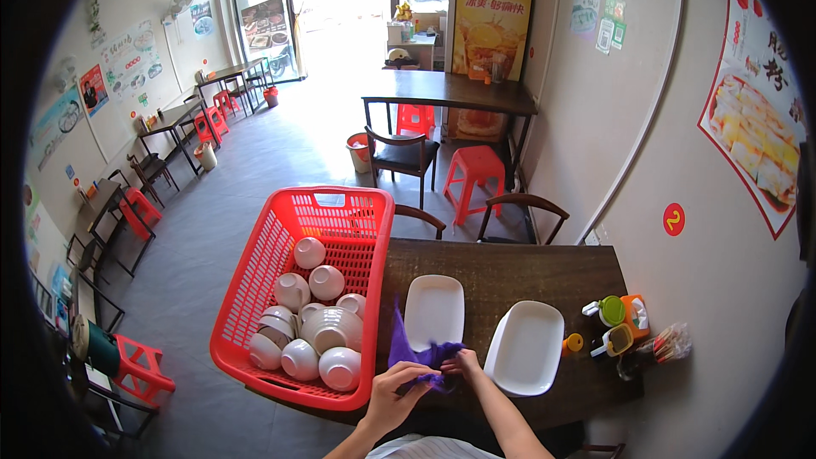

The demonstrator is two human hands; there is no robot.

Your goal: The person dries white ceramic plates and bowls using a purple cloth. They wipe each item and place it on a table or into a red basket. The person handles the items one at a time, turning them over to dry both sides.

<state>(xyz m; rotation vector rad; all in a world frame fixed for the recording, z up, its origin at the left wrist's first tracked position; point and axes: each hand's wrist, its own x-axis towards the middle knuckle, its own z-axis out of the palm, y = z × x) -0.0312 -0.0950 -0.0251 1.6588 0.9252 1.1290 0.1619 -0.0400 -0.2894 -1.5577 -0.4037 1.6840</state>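
Observation:
My left hand (396, 390) pinches a purple cloth (403, 345) in front of me, and part of the cloth bunches below its fingers. Against the bunched right end of the cloth is my right hand (466, 366); its grip is partly hidden. Just beyond, a white rectangular dish (435, 309) lies on the dark wooden table (503, 261), its near edge covered by the cloth. To the right of my right hand sits a small stack of similar white dishes (529, 347). On the left, a red plastic basket (386, 255) holds several white bowls (331, 329), many upside down.
Along the table's right side stand a green-lidded condiment jar (612, 310), another condiment container (617, 339), an orange tissue box (636, 315) and a holder of wrapped chopsticks (663, 347). A wooden chair (526, 201) and a red stool (475, 178) are beyond the table. The wall (637, 191) bounds the right.

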